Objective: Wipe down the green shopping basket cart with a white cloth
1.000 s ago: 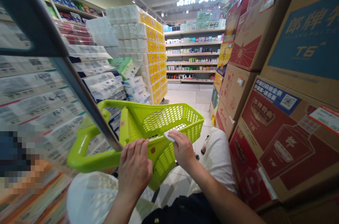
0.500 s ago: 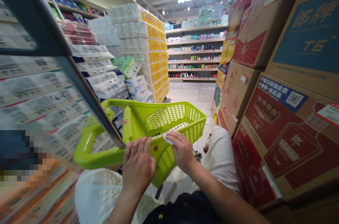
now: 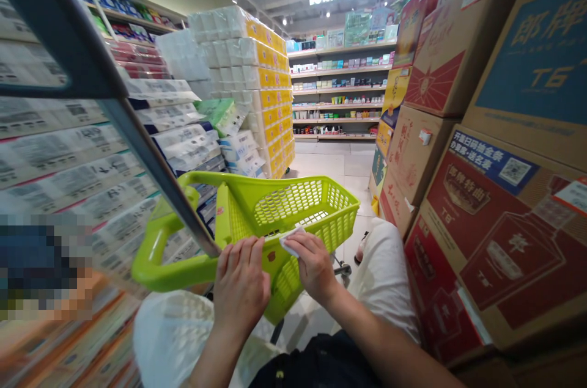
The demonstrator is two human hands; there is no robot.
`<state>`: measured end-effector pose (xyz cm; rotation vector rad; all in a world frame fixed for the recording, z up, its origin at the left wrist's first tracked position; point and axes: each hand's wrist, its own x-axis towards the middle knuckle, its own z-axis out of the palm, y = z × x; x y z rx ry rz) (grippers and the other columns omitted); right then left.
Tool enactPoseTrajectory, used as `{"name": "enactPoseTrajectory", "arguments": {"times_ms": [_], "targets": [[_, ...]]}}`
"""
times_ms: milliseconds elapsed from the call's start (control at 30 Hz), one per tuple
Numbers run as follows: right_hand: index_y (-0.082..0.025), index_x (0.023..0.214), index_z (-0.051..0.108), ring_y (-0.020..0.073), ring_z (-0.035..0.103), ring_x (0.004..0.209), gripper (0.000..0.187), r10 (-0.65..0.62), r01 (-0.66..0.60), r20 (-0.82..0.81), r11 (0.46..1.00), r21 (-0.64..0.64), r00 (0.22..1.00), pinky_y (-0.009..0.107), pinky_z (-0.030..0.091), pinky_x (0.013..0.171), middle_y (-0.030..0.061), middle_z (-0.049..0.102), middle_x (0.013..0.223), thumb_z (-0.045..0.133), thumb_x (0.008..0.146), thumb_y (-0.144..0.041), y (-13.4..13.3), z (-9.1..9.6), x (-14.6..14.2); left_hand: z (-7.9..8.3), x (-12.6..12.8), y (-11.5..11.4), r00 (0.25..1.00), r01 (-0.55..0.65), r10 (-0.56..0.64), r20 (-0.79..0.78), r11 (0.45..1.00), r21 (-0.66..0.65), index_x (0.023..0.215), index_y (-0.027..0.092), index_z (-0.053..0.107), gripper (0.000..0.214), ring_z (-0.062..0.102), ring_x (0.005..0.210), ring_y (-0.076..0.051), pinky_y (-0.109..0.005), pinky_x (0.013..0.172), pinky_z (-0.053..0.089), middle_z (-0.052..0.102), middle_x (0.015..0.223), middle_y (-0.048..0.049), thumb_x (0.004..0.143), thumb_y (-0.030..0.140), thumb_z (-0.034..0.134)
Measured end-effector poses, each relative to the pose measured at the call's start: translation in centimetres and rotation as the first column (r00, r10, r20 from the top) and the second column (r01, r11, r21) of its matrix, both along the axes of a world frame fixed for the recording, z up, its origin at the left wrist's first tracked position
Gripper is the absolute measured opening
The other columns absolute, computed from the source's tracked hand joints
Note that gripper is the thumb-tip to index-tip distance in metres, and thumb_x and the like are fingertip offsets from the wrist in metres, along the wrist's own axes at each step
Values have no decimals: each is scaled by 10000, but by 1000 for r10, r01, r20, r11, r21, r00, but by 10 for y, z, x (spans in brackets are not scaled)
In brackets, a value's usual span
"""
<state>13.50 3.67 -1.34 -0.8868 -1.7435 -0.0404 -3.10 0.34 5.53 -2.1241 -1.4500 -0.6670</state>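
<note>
A lime-green plastic shopping cart [image 3: 220, 178] stands before me, its slotted basket pointing to the upper right and its looped handle to the left. My left hand [image 3: 243, 281] is closed over the cart's near rim, fingers wrapped over the edge. Just right of it, my right hand [image 3: 316, 263] pinches a white cloth or tissue [image 3: 292, 243] against the same rim. The fingertips of the right hand lie partly over the white piece. A grey metal bar [image 3: 156, 159] slants down from the upper left and ends beside my left hand.
Cardboard cartons [image 3: 509, 241] are stacked closely along the right. Wrapped paper packs [image 3: 87, 162] rise on the left, with a taller yellow-and-white stack [image 3: 270, 95] behind the cart. Shelves of small goods [image 3: 339, 85] stand at the back beyond the tiled floor [image 3: 337, 163].
My right hand has shifted very slightly along the rim, and more of the white cloth or tissue shows. The left hand keeps its hold. The whole view has drifted a little.
</note>
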Motion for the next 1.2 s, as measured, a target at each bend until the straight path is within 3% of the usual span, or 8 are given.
{"name": "enactPoseTrajectory", "arguments": {"times_ms": [167, 367, 633, 800, 1033, 1200], "targets": [[-237, 1154, 668, 206, 600, 1081, 402, -131, 130, -38, 991, -30, 991, 400, 479, 964, 58, 707, 1079, 403, 911, -57, 7, -11, 14, 2, -1, 0, 1000, 12, -12, 4, 1000, 0, 1195, 129, 573, 439, 520, 1163, -282, -445, 1109, 281, 651, 1155, -110, 761, 115, 512], [-234, 1197, 646, 197, 608, 1078, 403, -44, 44, 11, 998, -36, 999, 378, 478, 957, 63, 696, 1114, 416, 908, -73, 6, -8, 7, 0, -3, 1, 999, 36, -37, 27, 999, 22, 1182, 136, 576, 431, 529, 1151, -275, -437, 1107, 280, 660, 1143, -100, 757, 117, 507], [-233, 1092, 688, 206, 628, 1001, 367, -199, 185, -106, 975, -121, 974, 368, 481, 904, 66, 704, 1044, 423, 894, -73, 16, -22, 25, -3, -7, 5, 995, 84, -88, 48, 993, 77, 1177, 151, 576, 434, 539, 1137, -267, -424, 1099, 283, 669, 1112, -98, 749, 141, 503], [-246, 1123, 672, 198, 623, 1013, 363, -85, 83, -20, 991, -103, 996, 350, 471, 899, 52, 701, 1072, 435, 901, -83, 10, -16, 14, -1, -7, 2, 996, 73, -75, 43, 996, 52, 1186, 153, 574, 434, 541, 1136, -270, -431, 1096, 287, 667, 1125, -99, 757, 149, 502], [-230, 1034, 695, 212, 640, 972, 330, -220, 197, -127, 965, -172, 967, 359, 475, 880, 55, 714, 1019, 450, 877, -73, 13, -16, 26, -5, -9, 4, 996, 66, -69, 56, 997, 51, 1199, 174, 571, 462, 546, 1133, -276, -444, 1093, 289, 666, 1137, -92, 743, 142, 504], [-243, 1080, 679, 209, 641, 980, 337, -104, 93, -124, 992, -90, 987, 362, 485, 886, 55, 707, 1039, 444, 894, -89, 1, 6, 12, -3, -8, 2, 997, 58, -60, 56, 998, 40, 1201, 167, 574, 462, 542, 1144, -273, -441, 1096, 288, 665, 1140, -96, 744, 141, 509]]}}
